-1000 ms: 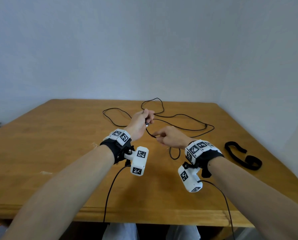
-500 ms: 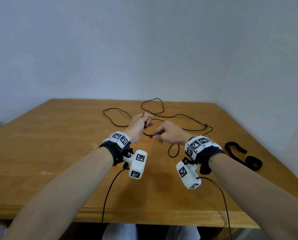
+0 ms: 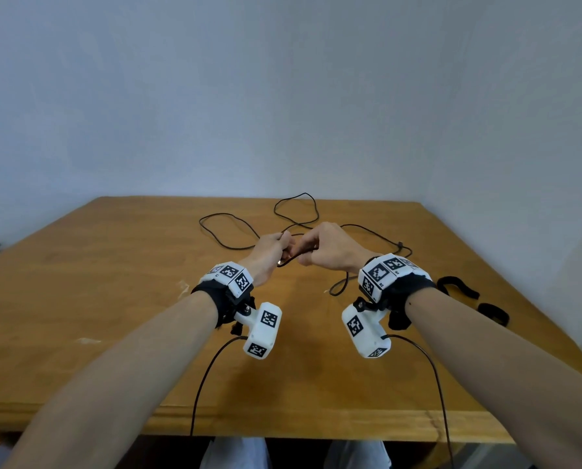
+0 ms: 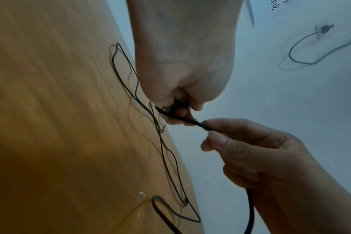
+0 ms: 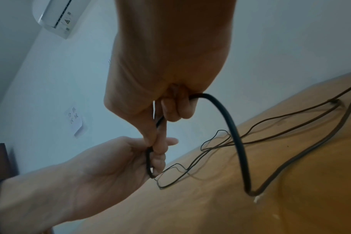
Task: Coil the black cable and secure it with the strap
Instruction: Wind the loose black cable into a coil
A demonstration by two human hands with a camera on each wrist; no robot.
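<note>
A thin black cable (image 3: 200,225) sprawls in loose loops over the far half of the wooden table (image 3: 113,299). My left hand (image 3: 283,252) is raised above the table and grips a short bend of the cable near its end (image 4: 171,114). My right hand (image 3: 305,255) sits right against it and pinches the cable (image 5: 236,142) between thumb and forefinger (image 4: 208,125). From that hand the cable arcs down to the table. A black strap (image 3: 494,314) lies flat near the right edge, partly hidden by my right wrist.
Walls stand close behind the table and along its right side. Two thin leads (image 3: 198,384) from the wrist cameras hang over the front edge. An air conditioner (image 5: 58,15) is high on the wall.
My right hand has risen and moved left along the cable until it meets the left hand. The slack loop between the hands has shrunk.
</note>
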